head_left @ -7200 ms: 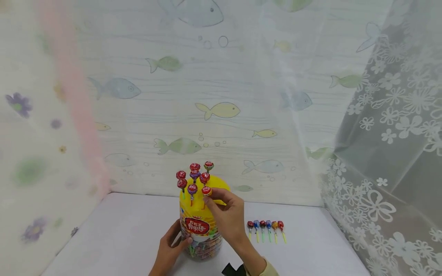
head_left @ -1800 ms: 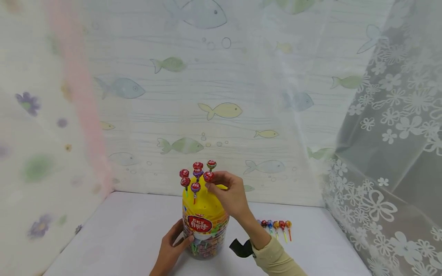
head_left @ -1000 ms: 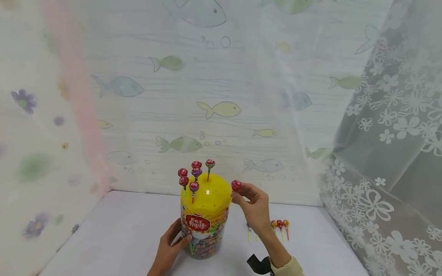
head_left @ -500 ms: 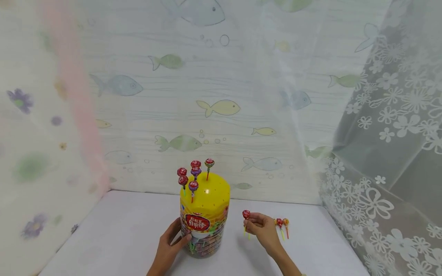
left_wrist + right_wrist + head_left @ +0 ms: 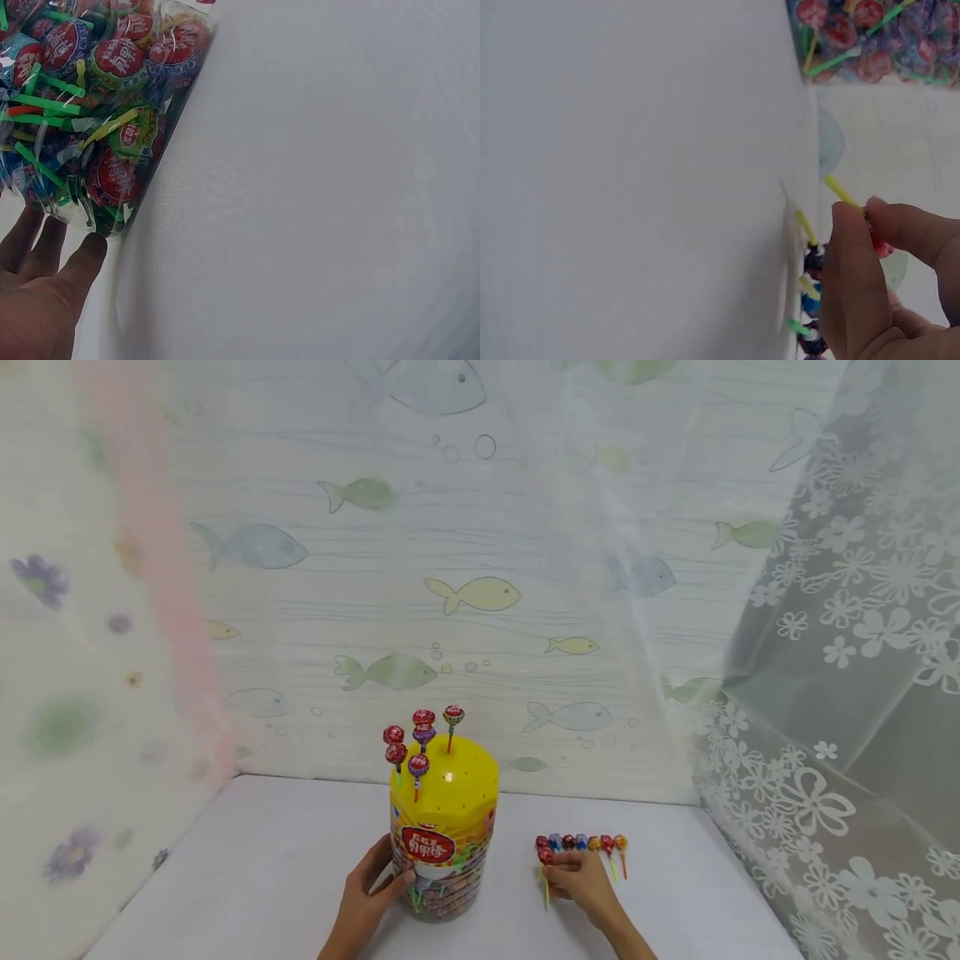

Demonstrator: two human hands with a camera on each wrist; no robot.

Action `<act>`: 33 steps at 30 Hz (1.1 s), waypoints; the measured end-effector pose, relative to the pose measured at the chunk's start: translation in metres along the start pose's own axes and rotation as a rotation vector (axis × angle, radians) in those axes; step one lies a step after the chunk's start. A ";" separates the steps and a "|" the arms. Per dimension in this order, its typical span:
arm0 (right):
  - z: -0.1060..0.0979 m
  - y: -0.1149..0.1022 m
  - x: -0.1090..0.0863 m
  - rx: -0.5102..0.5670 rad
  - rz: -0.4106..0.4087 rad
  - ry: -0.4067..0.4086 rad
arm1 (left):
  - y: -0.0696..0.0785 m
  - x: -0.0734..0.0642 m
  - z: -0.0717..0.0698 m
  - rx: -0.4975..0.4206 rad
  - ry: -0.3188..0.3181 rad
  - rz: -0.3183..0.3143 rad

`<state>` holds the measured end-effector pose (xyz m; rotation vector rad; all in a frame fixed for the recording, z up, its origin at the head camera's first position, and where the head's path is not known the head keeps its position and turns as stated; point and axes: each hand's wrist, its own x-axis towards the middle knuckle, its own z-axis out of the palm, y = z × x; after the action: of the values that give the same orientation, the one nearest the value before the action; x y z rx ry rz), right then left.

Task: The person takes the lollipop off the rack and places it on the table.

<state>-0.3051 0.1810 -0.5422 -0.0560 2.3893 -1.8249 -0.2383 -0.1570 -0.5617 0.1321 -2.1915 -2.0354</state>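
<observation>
A clear candy jar [image 5: 446, 893] with a yellow lid [image 5: 465, 797] stands upright on the table, filled with wrapped lollipops. My left hand [image 5: 363, 893] rests against its lower left side, thumb in front; in the left wrist view its fingers [image 5: 81, 270] reach out straight with tips at the jar. Several lollipops [image 5: 417, 766] stand upright in holes on the lid's left and back. My right hand [image 5: 587, 885] pinches a red-wrapped lollipop [image 5: 546, 857] by its yellow stick, just in front of the left end of a row of lollipops [image 5: 607, 842] and partly covering that row.
The white table [image 5: 270, 860] ends at a curtain [image 5: 465, 643] printed with fish. A translucent flowered sheet [image 5: 847, 710] hangs on the right, and a flowered cloth [image 5: 90, 718] with a pink band is at the left.
My right hand has lifted a red lollipop from the lid and carried it down right to the row. Earlier a front lollipop left the lid, and an orange one joined the row. Left hand unmoved.
</observation>
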 end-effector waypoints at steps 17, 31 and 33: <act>-0.011 0.001 0.003 -0.325 0.050 0.017 | 0.003 -0.001 0.002 -0.002 0.003 -0.001; -0.006 -0.098 -0.032 -0.204 -0.309 -0.250 | 0.003 -0.002 0.002 0.009 0.013 -0.003; 0.000 -0.117 -0.039 -0.180 -0.343 -0.288 | 0.003 -0.002 0.002 0.008 0.010 -0.007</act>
<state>-0.2724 0.1544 -0.4265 -0.7356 2.4355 -1.5790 -0.2363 -0.1543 -0.5589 0.1513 -2.1972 -2.0250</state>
